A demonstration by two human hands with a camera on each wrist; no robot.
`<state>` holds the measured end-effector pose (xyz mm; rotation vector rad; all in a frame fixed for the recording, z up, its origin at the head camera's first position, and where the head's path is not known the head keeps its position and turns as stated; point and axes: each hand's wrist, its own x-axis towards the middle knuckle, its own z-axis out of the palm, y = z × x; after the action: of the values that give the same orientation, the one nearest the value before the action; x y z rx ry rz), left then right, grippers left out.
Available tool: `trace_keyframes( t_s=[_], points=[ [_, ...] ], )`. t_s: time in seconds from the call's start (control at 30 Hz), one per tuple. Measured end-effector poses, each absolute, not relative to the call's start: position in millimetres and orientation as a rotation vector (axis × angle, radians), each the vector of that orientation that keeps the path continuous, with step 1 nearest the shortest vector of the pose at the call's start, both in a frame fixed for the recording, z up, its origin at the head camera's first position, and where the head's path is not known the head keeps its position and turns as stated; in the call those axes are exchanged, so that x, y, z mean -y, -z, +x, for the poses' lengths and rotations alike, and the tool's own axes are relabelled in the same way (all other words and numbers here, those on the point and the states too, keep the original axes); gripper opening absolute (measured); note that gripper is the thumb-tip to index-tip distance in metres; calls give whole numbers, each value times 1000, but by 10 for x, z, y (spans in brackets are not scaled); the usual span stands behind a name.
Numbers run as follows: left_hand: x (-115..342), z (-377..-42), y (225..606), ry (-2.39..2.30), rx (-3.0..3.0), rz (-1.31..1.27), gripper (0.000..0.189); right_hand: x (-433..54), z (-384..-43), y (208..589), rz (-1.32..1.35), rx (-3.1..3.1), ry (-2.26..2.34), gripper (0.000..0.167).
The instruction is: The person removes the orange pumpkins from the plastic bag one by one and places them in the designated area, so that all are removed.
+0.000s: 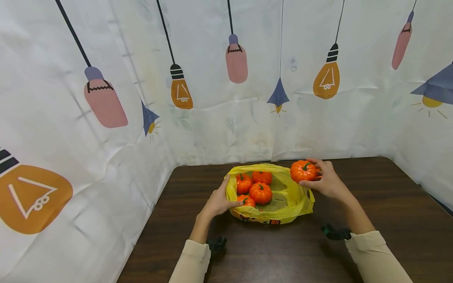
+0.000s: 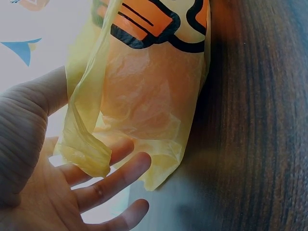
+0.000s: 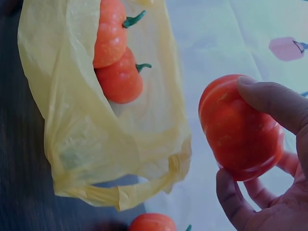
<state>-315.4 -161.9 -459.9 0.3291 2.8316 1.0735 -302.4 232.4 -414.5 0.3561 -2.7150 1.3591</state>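
A yellow plastic bag (image 1: pixel 301 206) lies on the table with its mouth spread, and several small orange pumpkins (image 1: pixel 261 193) with green stems sit in its left part. At the bag's left side is my left hand (image 1: pixel 218 200), its thumb over the near rim. In the left wrist view the fingers (image 2: pixel 115 183) are spread loosely beside the hanging bag handle (image 2: pixel 89 149). My right hand (image 1: pixel 327 179) grips another pumpkin (image 1: pixel 302 171) between thumb and fingers, above the bag's right rim. The right wrist view shows this held pumpkin (image 3: pixel 240 127) beside the bag.
One more pumpkin (image 3: pixel 153 223) shows outside the bag, at the bottom of the right wrist view; my right hand mostly hides it in the head view. The dark wooden table (image 1: pixel 269 251) meets a white curtain (image 1: pixel 226 133) printed with lamps at its back edge.
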Motion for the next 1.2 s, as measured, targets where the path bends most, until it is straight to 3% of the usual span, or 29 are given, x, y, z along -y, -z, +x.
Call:
trace_keyframes(
  t_s=[1.2],
  points=[
    [1623,-3141,4606,-1093,-2820,316,116,-2852,-3045,4194,144,2639,-1415,94]
  ],
)
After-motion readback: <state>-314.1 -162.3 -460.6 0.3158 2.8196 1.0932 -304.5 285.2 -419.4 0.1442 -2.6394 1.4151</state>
